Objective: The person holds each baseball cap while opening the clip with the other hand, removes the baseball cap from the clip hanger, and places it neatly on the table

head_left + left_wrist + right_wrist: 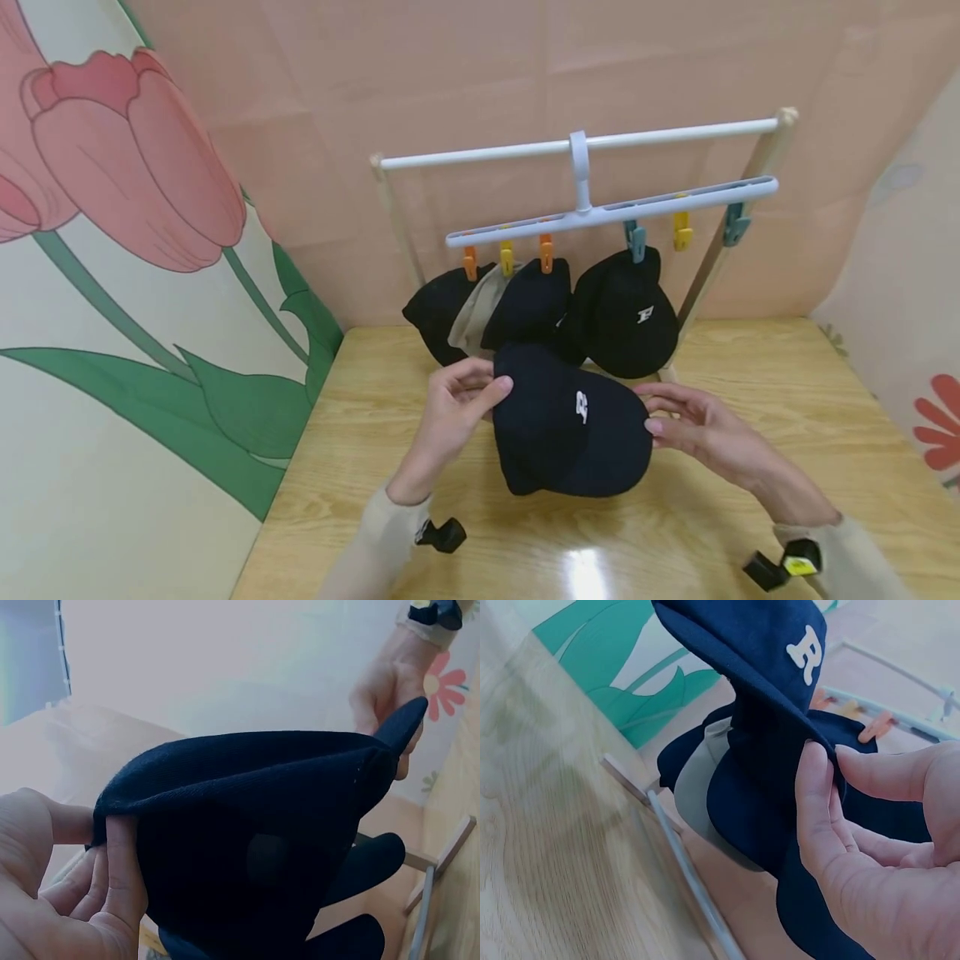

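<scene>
A dark navy baseball cap (pixel 547 425) with a white letter on its front is held up between both hands, above the table and before the rack. My left hand (pixel 457 412) pinches the cap's rear edge between thumb and fingers, as the left wrist view also shows at the cap's rim (pixel 225 780). My right hand (pixel 705 429) pinches the tip of the brim, thumb on one face and fingers on the other; the right wrist view shows this brim (pixel 780 705) close up. Behind, a black cap (pixel 626 321) with a white letter hangs from a teal clip (pixel 635 242).
A pale blue hanger (pixel 615 215) hooks over the white bar (pixel 495 152) of a wooden-sided rack. At its left hang a beige cap (pixel 478 308) and dark caps (pixel 438 304) on orange and yellow clips. A yellow clip (pixel 682 231) and a teal clip (pixel 736 225) hold nothing.
</scene>
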Demonstrator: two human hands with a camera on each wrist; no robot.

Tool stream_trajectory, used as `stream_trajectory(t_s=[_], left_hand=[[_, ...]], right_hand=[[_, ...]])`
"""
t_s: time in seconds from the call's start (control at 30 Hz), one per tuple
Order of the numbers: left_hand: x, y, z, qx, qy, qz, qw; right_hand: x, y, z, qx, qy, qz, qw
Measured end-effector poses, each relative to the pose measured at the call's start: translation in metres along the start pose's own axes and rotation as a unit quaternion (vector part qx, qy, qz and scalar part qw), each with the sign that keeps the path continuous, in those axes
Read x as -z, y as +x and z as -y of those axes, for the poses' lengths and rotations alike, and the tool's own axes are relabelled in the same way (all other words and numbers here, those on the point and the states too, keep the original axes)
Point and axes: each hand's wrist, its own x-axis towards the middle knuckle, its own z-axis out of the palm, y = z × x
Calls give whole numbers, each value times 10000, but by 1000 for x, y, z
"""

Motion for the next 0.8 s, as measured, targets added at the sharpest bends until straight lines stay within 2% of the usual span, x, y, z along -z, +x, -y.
stream_trajectory(t_s=[0.23, 0.4, 0.8], left_hand=[[7, -5, -1, 112, -115, -110, 9998], [12, -8, -3, 288, -83, -201, 9993], [26, -16, -7, 383, 25, -346, 9987]], right_hand=[[-9, 9, -5, 181, 138, 49, 9997], [-12, 13, -8, 43, 214, -12, 9998], [-19, 25, -12, 45, 412, 107, 9991]])
